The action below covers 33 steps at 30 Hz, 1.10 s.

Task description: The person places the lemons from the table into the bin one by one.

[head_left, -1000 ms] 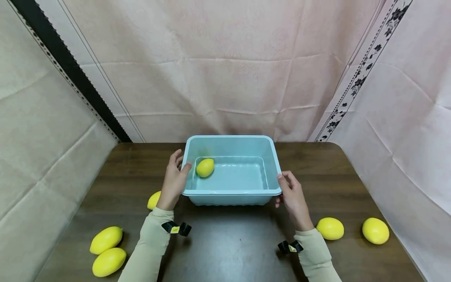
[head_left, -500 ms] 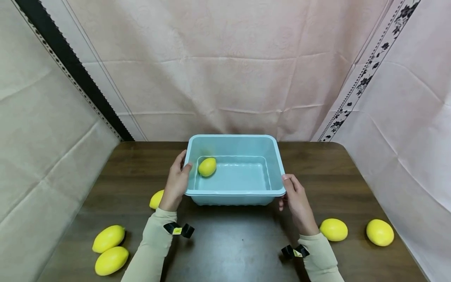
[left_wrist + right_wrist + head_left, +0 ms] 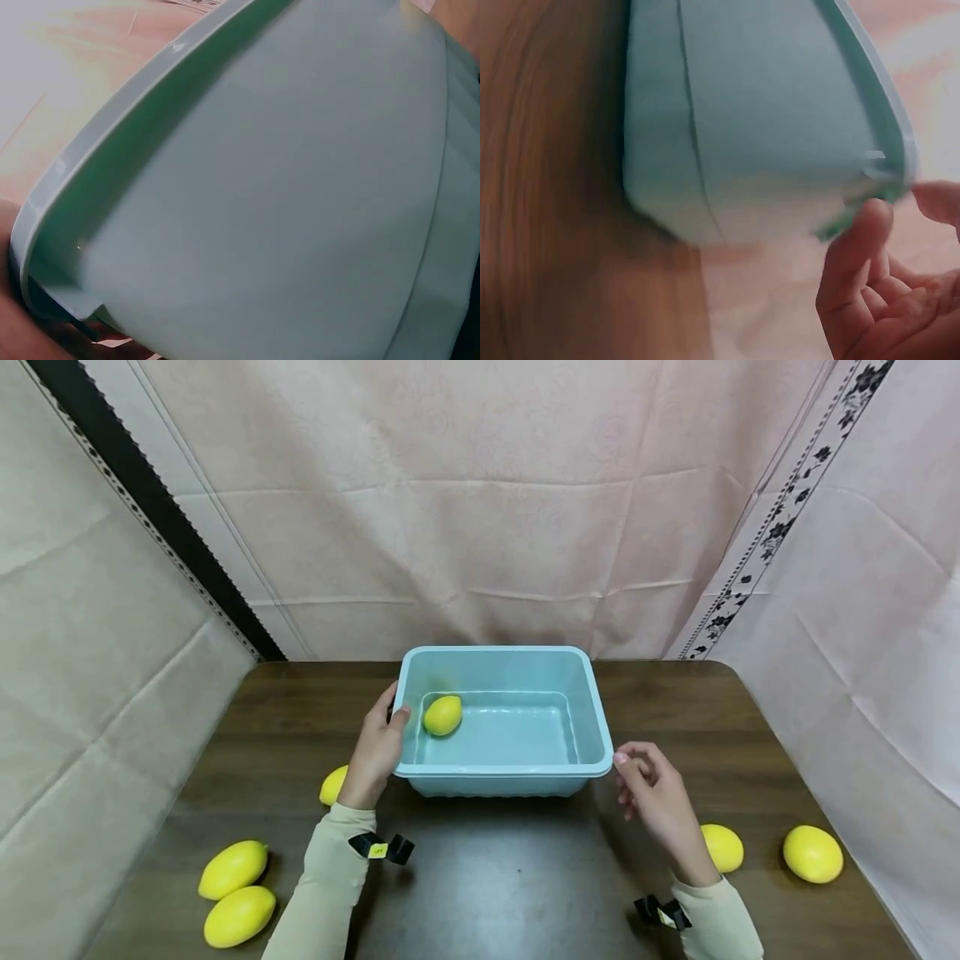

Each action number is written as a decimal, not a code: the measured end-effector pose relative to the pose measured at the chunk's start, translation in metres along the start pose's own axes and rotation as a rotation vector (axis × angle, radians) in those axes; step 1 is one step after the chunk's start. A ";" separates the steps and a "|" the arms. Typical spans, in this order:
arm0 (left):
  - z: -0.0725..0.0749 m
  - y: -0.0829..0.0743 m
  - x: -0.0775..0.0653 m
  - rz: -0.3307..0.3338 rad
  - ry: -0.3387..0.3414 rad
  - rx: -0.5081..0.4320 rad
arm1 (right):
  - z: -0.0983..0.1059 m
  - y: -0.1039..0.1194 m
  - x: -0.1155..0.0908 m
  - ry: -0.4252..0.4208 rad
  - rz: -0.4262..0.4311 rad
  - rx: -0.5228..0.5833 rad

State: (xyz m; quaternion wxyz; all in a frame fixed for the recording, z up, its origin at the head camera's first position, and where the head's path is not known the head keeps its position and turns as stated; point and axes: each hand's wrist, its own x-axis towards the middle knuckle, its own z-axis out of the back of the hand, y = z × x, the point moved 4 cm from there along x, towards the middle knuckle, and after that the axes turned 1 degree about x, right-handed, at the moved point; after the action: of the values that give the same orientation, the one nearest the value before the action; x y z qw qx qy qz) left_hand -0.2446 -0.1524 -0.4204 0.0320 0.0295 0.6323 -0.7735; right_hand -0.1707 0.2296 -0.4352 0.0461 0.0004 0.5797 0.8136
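Note:
A light blue plastic basin (image 3: 504, 770) stands on the dark wooden table, with one yellow lemon (image 3: 442, 716) lying inside near its left wall. My left hand (image 3: 375, 752) grips the basin's left rim, thumb over the edge and fingers outside. In the left wrist view the basin's outer wall (image 3: 270, 195) fills most of the picture. Just off the basin's front right corner is my right hand (image 3: 662, 802), loosely curled and holding nothing. The right wrist view has that hand's thumb and finger apart beside the rim (image 3: 889, 97).
Two lemons (image 3: 238, 917) lie together at the front left; another lemon (image 3: 333, 785) is partly hidden behind the left wrist. On the right, one lemon (image 3: 723, 848) is partly covered by the right forearm, and another lemon (image 3: 813, 854) lies farther out. Pale cloth (image 3: 495, 527) hangs behind the table.
My right hand has let go of the basin's right rim and moved a little right and toward me. The left hand keeps its grip; the basin stays about where it was.

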 end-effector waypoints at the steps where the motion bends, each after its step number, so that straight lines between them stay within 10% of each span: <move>1: 0.001 0.000 0.000 0.002 0.001 0.007 | 0.003 0.000 -0.004 -0.016 0.018 -0.035; 14: 0.006 0.000 -0.002 -0.003 0.018 0.031 | 0.035 -0.006 -0.052 -0.293 0.111 -0.404; 33: 0.001 0.005 0.002 0.020 0.048 -0.009 | 0.056 -0.062 -0.073 -0.307 -0.336 -0.554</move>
State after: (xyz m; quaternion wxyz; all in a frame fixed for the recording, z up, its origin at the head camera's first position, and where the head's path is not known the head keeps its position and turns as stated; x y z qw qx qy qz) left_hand -0.2465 -0.1541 -0.4257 0.0249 0.0543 0.6360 -0.7694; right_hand -0.0903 0.2973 -0.4717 0.2640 0.0146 0.3153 0.9114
